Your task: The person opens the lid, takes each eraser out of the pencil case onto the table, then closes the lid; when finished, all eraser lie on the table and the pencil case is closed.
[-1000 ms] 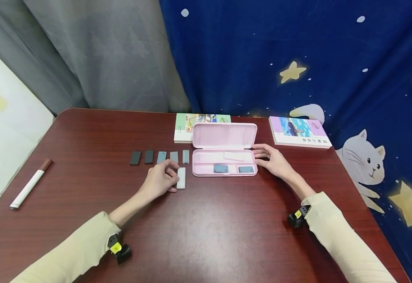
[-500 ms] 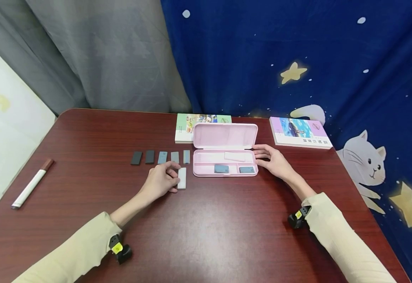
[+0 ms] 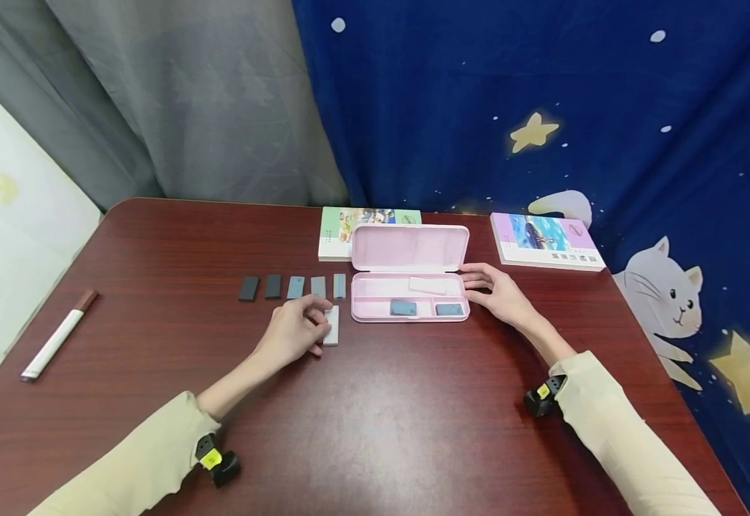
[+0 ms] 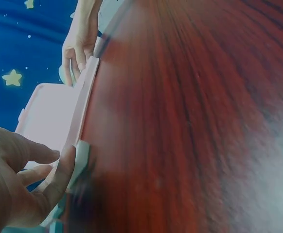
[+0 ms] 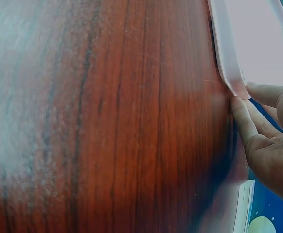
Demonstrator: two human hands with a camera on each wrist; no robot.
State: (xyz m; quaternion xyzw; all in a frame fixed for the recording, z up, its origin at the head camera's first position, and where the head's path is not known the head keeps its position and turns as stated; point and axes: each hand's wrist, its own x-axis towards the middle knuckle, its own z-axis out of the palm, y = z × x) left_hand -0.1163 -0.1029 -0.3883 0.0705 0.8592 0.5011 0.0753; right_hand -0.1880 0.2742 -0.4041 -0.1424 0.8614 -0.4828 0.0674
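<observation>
In the head view, my left hand (image 3: 294,331) is over a white eraser-like block (image 3: 332,330), its thumb and bent fingers overlapping the left side. The left wrist view shows these fingers (image 4: 59,177) loosely bent and spread, with the pale block (image 4: 82,158) beyond them. My right hand (image 3: 497,292) touches the right end of an open pink pencil case (image 3: 384,285) with fairly straight fingers. At the case's corner, two fingertips (image 5: 237,103) show in the right wrist view. Inside lie a whitish block (image 3: 428,286) and two blue-grey blocks (image 3: 403,307).
Left of the case, several small blocks run in a row from a dark one (image 3: 248,288) to a striped light-blue one (image 3: 339,286). A green-covered book (image 3: 336,236) lies behind the case, a purple-covered book (image 3: 545,240) farther right. A white marker (image 3: 55,344) rests at far left.
My left hand has shifted slightly right over the white block, and its thumb now covers more of it. My right hand and the pencil case stay in place.
</observation>
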